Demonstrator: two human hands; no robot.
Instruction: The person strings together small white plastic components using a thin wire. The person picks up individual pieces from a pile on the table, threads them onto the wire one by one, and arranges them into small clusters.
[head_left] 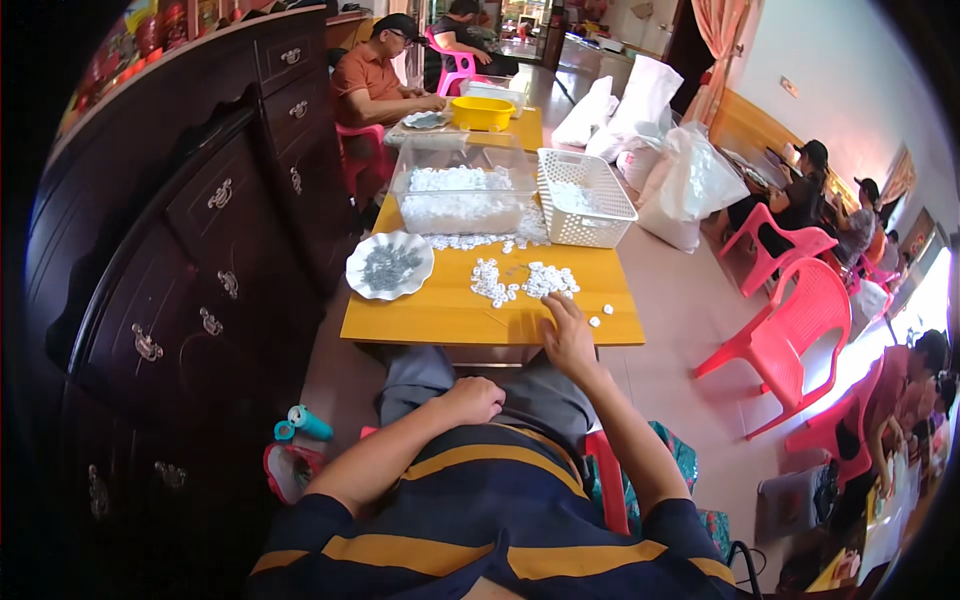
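My right hand [567, 336] reaches over the near edge of the yellow-brown table [420, 318], fingers stretched and apart, nothing seen in them. Just beyond its fingertips lies a heap of small white plastic pieces [548, 280]. A second heap of the same pieces [490, 284] sits a little to the left, and a couple of loose ones [595, 321] are to the right. My left hand [474, 400] rests on my lap, back upward, its fingers curled in; whatever they may hold is hidden. A scalloped white plate [362, 279] with small grey bits stands on the table's left.
At the table's far side stand a clear bin [468, 216] of white pieces and a white perforated basket [592, 232]. A dark cabinet [180, 290] flanks the left. Red plastic chairs [806, 318] and white sacks [668, 205] stand right. A person [372, 85] sits at a farther table.
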